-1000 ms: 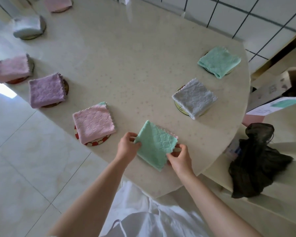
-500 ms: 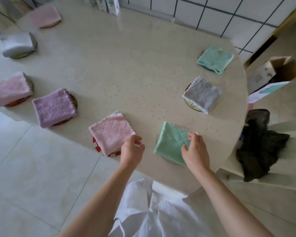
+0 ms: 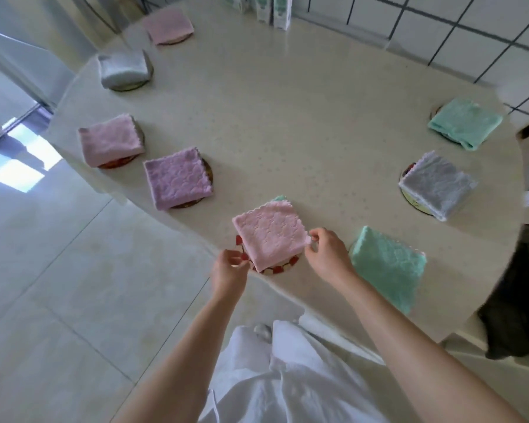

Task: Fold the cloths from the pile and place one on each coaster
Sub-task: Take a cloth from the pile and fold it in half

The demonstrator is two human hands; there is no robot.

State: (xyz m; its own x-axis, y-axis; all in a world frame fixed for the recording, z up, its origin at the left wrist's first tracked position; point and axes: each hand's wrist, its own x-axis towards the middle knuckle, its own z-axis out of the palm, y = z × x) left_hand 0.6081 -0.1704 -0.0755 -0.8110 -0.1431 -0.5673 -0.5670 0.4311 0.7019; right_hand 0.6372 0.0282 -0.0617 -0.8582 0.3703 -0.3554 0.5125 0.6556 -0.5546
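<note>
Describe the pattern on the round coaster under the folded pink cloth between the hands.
Red shapes on white around the round coaster; head view.

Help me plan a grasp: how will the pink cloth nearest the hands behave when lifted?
Probably floppy: the pink cloth is folded fabric, so its layers would likely droop open from the corner the right hand pinches. Likely light, being thin. Pushed, it may slide across its coaster.
</note>
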